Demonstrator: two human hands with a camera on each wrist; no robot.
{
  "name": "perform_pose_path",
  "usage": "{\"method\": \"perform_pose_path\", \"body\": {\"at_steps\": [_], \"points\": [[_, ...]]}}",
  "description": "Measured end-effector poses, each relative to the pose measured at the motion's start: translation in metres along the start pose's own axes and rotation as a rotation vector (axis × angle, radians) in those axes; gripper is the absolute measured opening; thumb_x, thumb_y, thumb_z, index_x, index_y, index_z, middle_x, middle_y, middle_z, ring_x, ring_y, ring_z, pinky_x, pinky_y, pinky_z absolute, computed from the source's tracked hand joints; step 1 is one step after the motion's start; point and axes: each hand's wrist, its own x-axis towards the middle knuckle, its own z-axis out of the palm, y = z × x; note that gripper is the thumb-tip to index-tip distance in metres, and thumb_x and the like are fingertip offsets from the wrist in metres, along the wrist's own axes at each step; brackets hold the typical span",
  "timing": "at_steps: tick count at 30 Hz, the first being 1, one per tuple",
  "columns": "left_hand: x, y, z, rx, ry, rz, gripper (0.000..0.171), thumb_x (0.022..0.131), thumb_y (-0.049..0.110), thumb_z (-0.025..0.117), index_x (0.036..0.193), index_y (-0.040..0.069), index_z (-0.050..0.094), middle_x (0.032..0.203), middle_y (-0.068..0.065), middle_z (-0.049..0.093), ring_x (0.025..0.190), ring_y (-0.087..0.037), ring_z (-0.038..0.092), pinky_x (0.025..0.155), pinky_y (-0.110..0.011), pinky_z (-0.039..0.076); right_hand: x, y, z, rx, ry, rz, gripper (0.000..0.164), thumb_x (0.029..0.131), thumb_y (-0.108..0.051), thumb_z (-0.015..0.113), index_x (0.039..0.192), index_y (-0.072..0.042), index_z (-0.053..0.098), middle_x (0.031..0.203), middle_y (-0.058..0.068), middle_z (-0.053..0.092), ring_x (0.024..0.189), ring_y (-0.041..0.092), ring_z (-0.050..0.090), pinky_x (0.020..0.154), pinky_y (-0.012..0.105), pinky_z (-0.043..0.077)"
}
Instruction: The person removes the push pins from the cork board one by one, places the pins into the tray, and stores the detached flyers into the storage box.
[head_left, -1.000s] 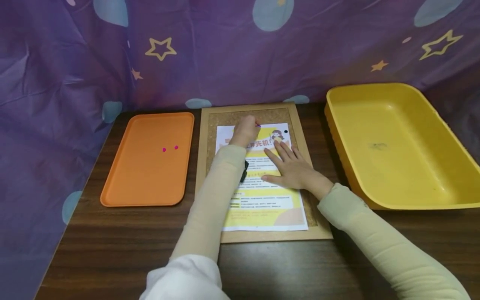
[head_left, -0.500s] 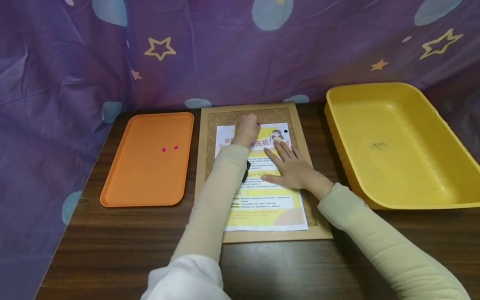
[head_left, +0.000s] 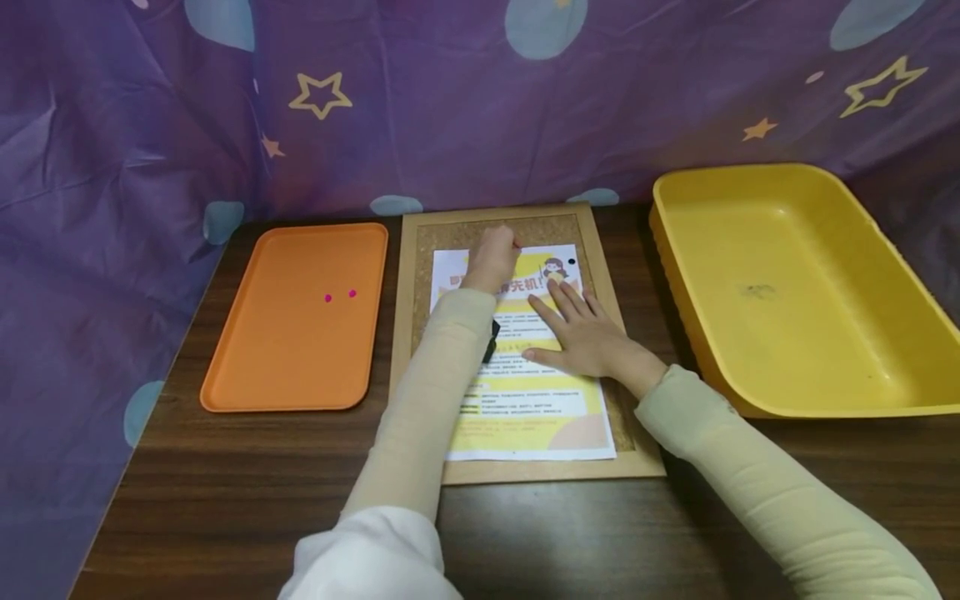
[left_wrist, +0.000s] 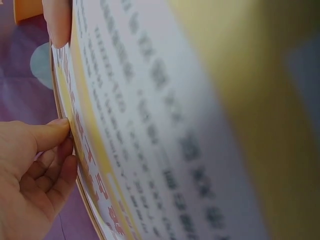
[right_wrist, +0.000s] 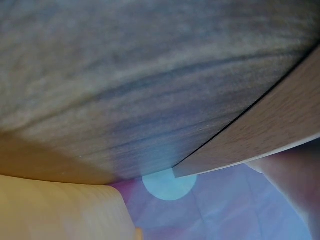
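Observation:
A printed sheet of paper (head_left: 536, 404) with yellow bands lies on a wood-framed cork board (head_left: 450, 233). At the sheet's top edge my left hand (head_left: 492, 258) has its fingers curled. In the left wrist view, the thumb (left_wrist: 52, 134) and forefinger of that hand pinch a small pin against the paper; the fingertips hide nearly all of it. My right hand (head_left: 588, 337) rests flat on the upper right part of the sheet, fingers spread. A round black pin head (head_left: 572, 262) sits in the sheet's upper right corner.
To the left, an orange tray (head_left: 292, 358) bears two small magenta pins (head_left: 341, 296). A deep yellow bin (head_left: 810, 317) stands right of the board. Behind the dark wooden table (head_left: 547, 533) hangs a purple curtain (head_left: 450, 100) with stars.
The left hand has turned slightly at the sheet's top edge, and the coloured bit seen by its fingertips earlier is now covered. The right hand has stayed in place.

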Motion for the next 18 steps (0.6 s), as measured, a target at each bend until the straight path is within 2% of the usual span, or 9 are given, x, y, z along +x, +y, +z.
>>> {"method": "perform_pose_path", "body": {"at_steps": [8,18], "points": [[0.0003,0.0026,-0.0015,0.033,-0.051,-0.031,0.021,0.097,0.014,0.054,0.11,0.015,0.07,0.114,-0.003,0.069,0.108,-0.019,0.063,0.093,-0.031,0.05,-0.0014,-0.0014,-0.001,0.006,-0.002,-0.006,0.087,0.091,-0.07,0.034,0.155,-0.021,0.001,0.16,0.014,-0.016,0.148,0.036,-0.013,0.118,0.059,-0.003],[0.0005,0.0016,-0.0021,0.043,-0.044,-0.019,0.021,0.097,0.017,0.053,0.11,0.015,0.069,0.114,-0.003,0.069,0.108,-0.019,0.063,0.093,-0.031,0.05,-0.0014,-0.0014,-0.0017,0.0,-0.002,-0.004,0.087,0.091,-0.069,0.034,0.155,-0.02,0.001,0.16,0.014,-0.015,0.148,0.036,-0.012,0.118,0.058,-0.004]]}}
